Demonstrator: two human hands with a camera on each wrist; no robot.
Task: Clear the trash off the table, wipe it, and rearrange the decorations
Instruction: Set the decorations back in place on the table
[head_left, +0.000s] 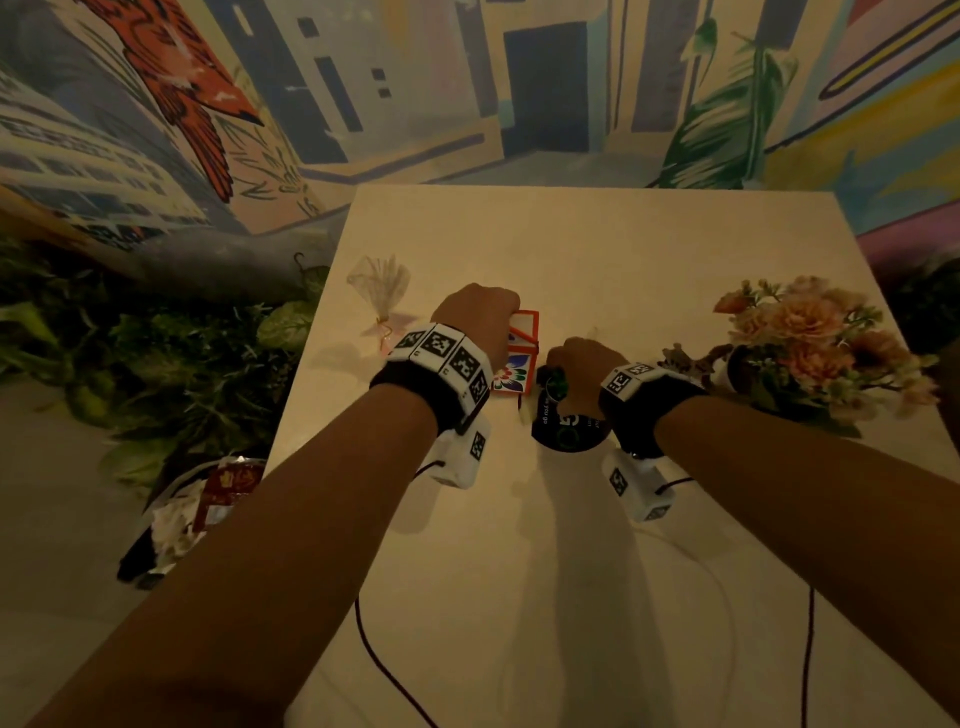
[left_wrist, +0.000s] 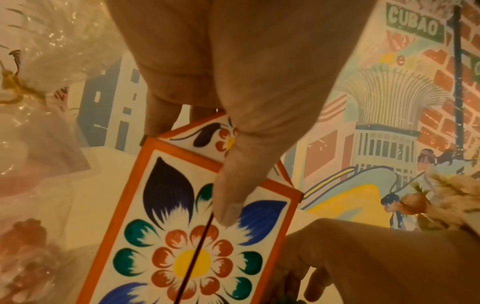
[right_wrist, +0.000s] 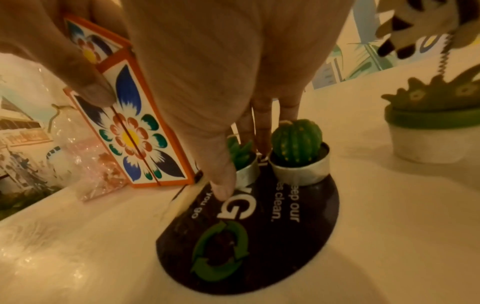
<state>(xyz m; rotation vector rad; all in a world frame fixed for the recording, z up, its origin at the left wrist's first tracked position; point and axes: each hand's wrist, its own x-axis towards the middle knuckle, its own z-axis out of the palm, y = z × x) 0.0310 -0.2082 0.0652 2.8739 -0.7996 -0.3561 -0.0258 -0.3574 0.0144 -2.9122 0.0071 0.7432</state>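
Observation:
An orange-framed box painted with flowers (head_left: 519, 358) (left_wrist: 187, 236) (right_wrist: 135, 135) stands on the pale table (head_left: 623, 249). My left hand (head_left: 480, 314) (left_wrist: 223, 156) grips it from above, thumb on the front face and fingers behind. To its right lies a round black sign (head_left: 566, 436) (right_wrist: 272, 236) with two small candles on it: a succulent (right_wrist: 240, 152) and a cactus (right_wrist: 296, 139). My right hand (head_left: 579, 364) (right_wrist: 233, 156) pinches the succulent candle, thumb in front and fingers behind. A crumpled clear plastic wrapper (head_left: 382, 283) (right_wrist: 85, 148) lies left of the box.
A pink flower arrangement (head_left: 810, 343) stands at the table's right edge, with a small potted figure on a spring (right_wrist: 436, 131) beside my right hand. A trash bin with wrappers (head_left: 192, 509) sits on the floor at the left, by green foliage (head_left: 156, 364). A mural wall rises behind.

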